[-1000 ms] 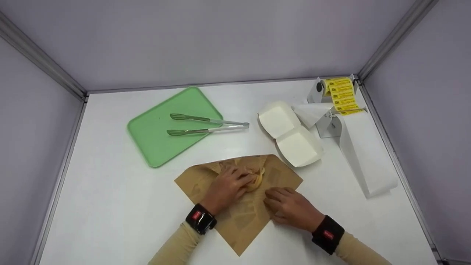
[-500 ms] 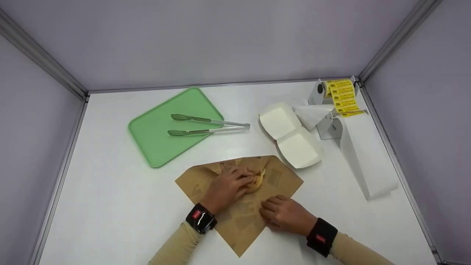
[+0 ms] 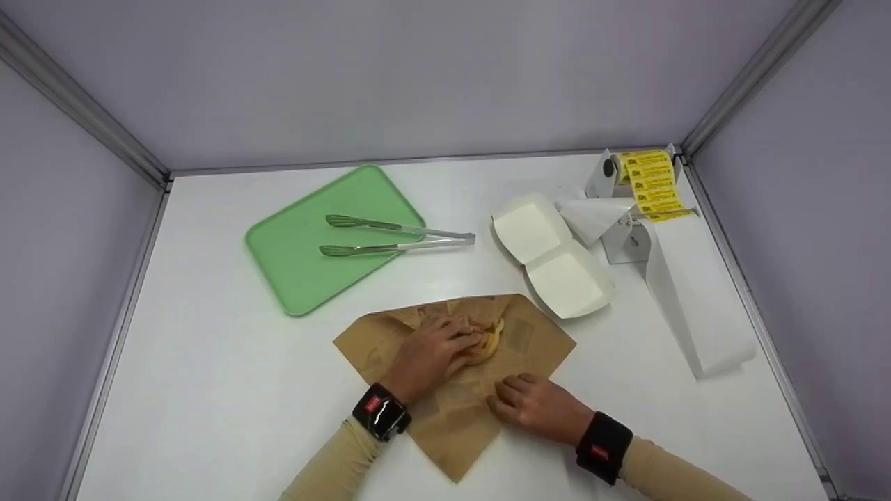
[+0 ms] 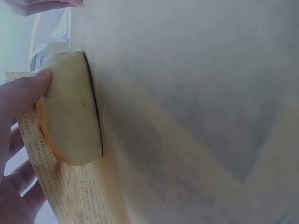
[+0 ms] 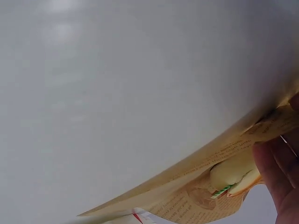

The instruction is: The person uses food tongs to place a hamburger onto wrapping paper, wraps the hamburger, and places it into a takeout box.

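A burger (image 3: 489, 346) lies on a printed brown sheet of wrapping paper (image 3: 459, 445), whose far edge is folded over toward it. My left hand (image 3: 426, 353) grips the burger through that fold; in the left wrist view the thumb presses the pale bun (image 4: 72, 112), with fingers behind the paper. With curled fingers, my right hand (image 3: 536, 407) pinches the paper's lower right edge. Green and red filling shows at the side of the burger (image 5: 231, 175) in the right wrist view. Much of the burger is hidden under my left hand.
Metal tongs (image 3: 400, 236) lie partly across a green tray (image 3: 285, 257) at the back left. An open white clamshell box (image 3: 546, 250) sits just behind the paper. At the back right stands a dispenser with yellow labels (image 3: 653, 184) and a long white backing strip (image 3: 696, 299).
My right hand has slid down and left along the paper's edge, and the near corner has shifted slightly. My left hand has stayed on the burger.
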A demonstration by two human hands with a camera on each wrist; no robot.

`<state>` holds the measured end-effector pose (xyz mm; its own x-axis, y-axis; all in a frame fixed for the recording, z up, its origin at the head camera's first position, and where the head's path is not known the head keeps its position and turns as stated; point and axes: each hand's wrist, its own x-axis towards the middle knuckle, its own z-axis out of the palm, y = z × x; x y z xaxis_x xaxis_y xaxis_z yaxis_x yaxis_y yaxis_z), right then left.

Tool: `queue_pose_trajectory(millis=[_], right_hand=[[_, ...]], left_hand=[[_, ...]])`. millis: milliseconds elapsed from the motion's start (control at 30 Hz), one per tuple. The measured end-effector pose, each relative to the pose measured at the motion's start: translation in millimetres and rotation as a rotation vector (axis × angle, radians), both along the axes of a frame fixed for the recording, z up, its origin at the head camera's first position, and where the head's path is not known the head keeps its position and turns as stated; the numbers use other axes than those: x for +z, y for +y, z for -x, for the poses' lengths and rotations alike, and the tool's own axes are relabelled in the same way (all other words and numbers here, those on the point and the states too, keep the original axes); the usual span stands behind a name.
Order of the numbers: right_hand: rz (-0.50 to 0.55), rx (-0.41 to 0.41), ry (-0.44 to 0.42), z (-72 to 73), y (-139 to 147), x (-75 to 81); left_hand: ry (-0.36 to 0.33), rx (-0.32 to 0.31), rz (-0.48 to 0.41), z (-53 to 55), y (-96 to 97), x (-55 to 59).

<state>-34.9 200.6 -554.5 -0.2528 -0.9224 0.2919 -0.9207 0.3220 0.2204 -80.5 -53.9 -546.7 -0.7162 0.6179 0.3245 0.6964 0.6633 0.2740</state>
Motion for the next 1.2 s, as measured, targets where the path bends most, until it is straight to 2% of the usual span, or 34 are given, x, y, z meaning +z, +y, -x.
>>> queue_pose_trajectory(millis=[433,733,833,1033,1200], right_hand=[[0.018,-0.005,-0.063,-3.1,6,-1.3],[0.174,-0.023,-0.169,-1.2,3,3.7],[0.209,-0.028,-0.192,-0.6,4,4.3],[0.222,-0.028,-0.236,-1.4,1,6.5],[0.244,-0.021,-0.244,-0.1,0,10.3]], left_hand=[[0.003,-0.004,0.016,2.3,-0.1,3.8],[0.046,-0.057,0.093,3.2,-7.6,8.4],[0.020,-0.073,0.105,1.8,-11.8,10.6],[-0.096,-0.074,0.094,-5.0,-18.4,9.2],[-0.111,-0.078,0.125,-6.5,-18.1,8.8]])
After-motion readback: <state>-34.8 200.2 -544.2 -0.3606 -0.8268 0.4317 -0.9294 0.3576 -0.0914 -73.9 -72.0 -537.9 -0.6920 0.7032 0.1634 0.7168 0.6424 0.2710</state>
